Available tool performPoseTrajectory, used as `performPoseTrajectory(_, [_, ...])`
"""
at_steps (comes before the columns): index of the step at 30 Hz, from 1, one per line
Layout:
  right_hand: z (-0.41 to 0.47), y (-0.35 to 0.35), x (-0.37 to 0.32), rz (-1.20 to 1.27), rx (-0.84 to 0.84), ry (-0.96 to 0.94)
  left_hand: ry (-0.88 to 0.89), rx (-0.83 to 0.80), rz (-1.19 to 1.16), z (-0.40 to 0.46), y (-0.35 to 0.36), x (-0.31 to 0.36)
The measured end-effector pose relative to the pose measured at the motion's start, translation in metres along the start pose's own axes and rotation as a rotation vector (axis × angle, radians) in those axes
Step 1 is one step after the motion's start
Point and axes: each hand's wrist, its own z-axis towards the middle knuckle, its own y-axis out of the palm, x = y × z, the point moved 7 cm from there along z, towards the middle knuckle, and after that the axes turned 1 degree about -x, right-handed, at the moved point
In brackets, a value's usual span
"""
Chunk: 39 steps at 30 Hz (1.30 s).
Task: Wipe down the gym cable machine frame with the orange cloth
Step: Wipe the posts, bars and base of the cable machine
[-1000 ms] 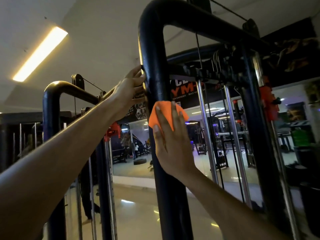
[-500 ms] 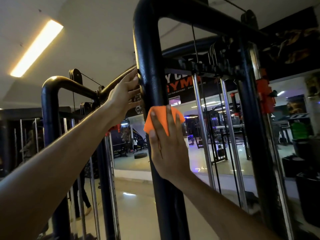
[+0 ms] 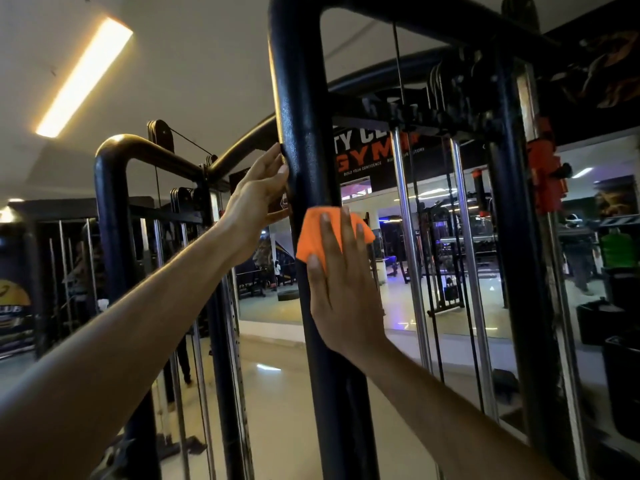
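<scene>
The black upright post (image 3: 304, 109) of the cable machine frame rises through the middle of the view and bends right at the top. My right hand (image 3: 341, 289) presses the orange cloth (image 3: 313, 233) flat against the post with straight fingers; most of the cloth lies under the hand. My left hand (image 3: 258, 199) rests on the post's left side a little higher, fingers extended against the metal.
Chrome guide rods (image 3: 408, 244) and a cable run right of the post. A second black upright (image 3: 516, 271) with an orange-red fitting (image 3: 545, 171) stands further right. Another black frame arch (image 3: 114, 209) stands at the left. A mirror wall reflects the gym floor behind.
My right hand and the cloth have slid down the post. The left hand stays on the post's left side. The view has shifted slightly.
</scene>
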Motion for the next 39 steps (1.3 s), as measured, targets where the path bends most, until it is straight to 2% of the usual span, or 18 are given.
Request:
performPoseTrajectory(4, [0.024,-0.002,-0.002,0.076,0.004,0.117,-0.021,0.006,-0.009,-0.006,0.001,0.000])
performPoseTrajectory(7, [0.077,-0.005,-0.008,0.067,0.011,0.100,-0.053,0.025,-0.023,-0.004,-0.001,0.001])
performPoseTrajectory(9, [0.083,-0.003,-0.009,0.025,0.013,0.055,-0.058,0.018,-0.017,-0.005,-0.002,0.000])
performPoseTrajectory(12, [0.033,0.000,-0.008,-0.067,0.007,0.007,-0.050,0.001,-0.023,-0.008,-0.001,-0.003])
performPoseTrajectory(15, [-0.040,0.006,0.002,-0.056,-0.045,0.026,-0.032,-0.035,0.001,-0.016,0.001,-0.008])
performPoseTrajectory(17, [-0.053,0.006,0.005,-0.028,-0.052,0.050,-0.016,-0.056,0.027,-0.023,0.003,-0.011])
performPoseTrajectory(22, [0.027,0.000,-0.005,-0.009,0.015,0.061,-0.004,-0.043,0.050,-0.028,0.005,-0.014])
performPoseTrajectory(24, [0.030,0.001,-0.006,-0.049,0.039,0.032,-0.013,-0.030,0.046,-0.026,0.003,-0.019])
performPoseTrajectory(31, [-0.129,0.019,0.013,-0.023,-0.063,0.118,-0.054,-0.103,-0.007,-0.038,0.002,-0.043])
performPoseTrajectory(37, [-0.040,0.010,0.001,-0.039,-0.006,0.112,-0.081,-0.105,-0.014,-0.052,0.006,-0.058])
performPoseTrajectory(39, [-0.042,0.010,0.000,-0.062,0.004,0.098,-0.080,-0.098,-0.025,-0.053,0.006,-0.063])
